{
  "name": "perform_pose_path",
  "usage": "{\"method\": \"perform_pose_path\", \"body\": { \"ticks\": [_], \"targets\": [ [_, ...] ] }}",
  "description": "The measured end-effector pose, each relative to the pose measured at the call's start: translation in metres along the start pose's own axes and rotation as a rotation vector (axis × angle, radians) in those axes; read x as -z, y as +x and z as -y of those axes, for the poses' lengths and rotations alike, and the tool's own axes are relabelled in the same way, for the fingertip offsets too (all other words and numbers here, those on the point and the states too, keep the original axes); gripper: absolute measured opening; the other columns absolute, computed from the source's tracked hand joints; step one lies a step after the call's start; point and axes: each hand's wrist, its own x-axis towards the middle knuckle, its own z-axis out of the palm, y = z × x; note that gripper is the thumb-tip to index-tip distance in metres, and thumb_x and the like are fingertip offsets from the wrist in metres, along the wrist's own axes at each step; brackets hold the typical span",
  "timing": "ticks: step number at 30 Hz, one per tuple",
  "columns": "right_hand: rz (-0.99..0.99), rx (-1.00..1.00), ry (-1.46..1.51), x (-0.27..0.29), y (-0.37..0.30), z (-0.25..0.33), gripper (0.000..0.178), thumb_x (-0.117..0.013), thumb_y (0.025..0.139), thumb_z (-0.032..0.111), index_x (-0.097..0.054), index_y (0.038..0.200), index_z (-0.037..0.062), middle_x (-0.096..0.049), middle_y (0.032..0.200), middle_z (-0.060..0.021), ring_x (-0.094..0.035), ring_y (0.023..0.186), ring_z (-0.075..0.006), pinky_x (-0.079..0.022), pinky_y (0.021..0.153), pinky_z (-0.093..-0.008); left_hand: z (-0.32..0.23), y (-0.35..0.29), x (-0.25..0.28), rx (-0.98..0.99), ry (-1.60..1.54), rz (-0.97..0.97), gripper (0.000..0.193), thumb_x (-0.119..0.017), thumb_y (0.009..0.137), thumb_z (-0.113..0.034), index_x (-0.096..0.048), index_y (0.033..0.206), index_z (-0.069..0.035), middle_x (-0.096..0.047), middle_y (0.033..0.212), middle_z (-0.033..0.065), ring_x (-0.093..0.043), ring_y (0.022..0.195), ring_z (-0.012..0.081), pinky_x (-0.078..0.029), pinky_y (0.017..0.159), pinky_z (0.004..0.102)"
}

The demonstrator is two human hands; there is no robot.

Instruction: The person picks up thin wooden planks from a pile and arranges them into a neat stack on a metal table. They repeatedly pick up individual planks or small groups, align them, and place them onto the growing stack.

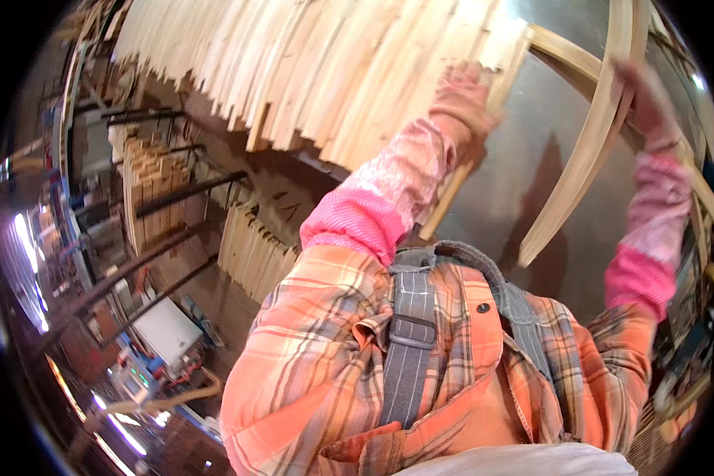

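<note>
A row of pale wooden strips [293, 71] lies side by side at the far left and middle. My left hand [464, 99], in a pink sleeve cover, rests on the strips at the right end of this row, its fingers stretched over the wood. On the right, my right hand [650, 99] is closed on the edge of a long wooden strip [583, 159], which looks bowed in this view and slants over the metal table. The hand is slightly blurred, and some of its fingers are hidden by the wood.
Beneath the held strip is a grey metal tabletop [523, 178]. Another wooden piece [567, 55] crosses behind it. Lower left stand stacked wooden pieces [155, 190] and a shorter row [254, 250], beside dark metal bars [190, 194]. A white box-like surface [166, 333] is farther below.
</note>
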Motion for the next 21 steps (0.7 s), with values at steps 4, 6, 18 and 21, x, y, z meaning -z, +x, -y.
{"method": "perform_pose_path", "body": {
  "ticks": [4,6,18,21],
  "targets": [
    [-0.075,-0.156,0.183,-0.095,-0.03,-0.138,0.047,-0.074,0.092,0.037,-0.069,0.12,-0.0007,-0.067,0.103,-0.0024,-0.065,0.093,-0.017,-0.053,0.085,-0.0316,0.059,-0.073,0.044,0.049,-0.276,-0.046,0.056,-0.068,0.088,-0.03,-0.061,0.135,-0.002,-0.058,0.143,0.0232,-0.053,0.135,0.0393,-0.042,0.114,0.0449],
    [-0.059,-0.223,0.227,-0.129,-0.016,-0.168,0.051,-0.074,0.091,0.037,-0.069,0.122,-0.0037,-0.068,0.111,-0.0064,-0.066,0.102,-0.0198,-0.052,0.092,-0.0329,0.112,-0.131,0.052,0.089,-0.262,-0.25,0.047,-0.073,0.084,-0.026,-0.068,0.124,-0.001,-0.068,0.127,0.0223,-0.064,0.119,0.0387,-0.051,0.103,0.0454],
    [-0.375,0.05,-0.467,-0.241,-0.05,-0.152,0.058,-0.069,0.096,0.046,-0.069,0.123,-0.0057,-0.076,0.108,-0.0155,-0.07,0.099,-0.0234,-0.054,0.089,-0.0373,0.257,-0.204,0.13,0.635,-0.027,-0.264,0.065,-0.074,0.086,-0.029,-0.055,0.144,-0.006,-0.057,0.144,0.0232,-0.053,0.135,0.0398,-0.043,0.113,0.0441],
    [-0.424,-0.176,-0.497,-0.26,-0.118,-0.201,0.058,-0.067,0.094,0.052,-0.07,0.11,-0.0037,-0.074,0.101,-0.0198,-0.069,0.098,-0.0307,-0.052,0.089,-0.0426,0.257,-0.174,0.135,0.644,0.121,0.017,0.084,-0.078,0.082,-0.032,-0.04,0.154,-0.009,-0.043,0.155,0.0252,-0.041,0.145,0.0406,-0.038,0.119,0.0439]
  ]
}}
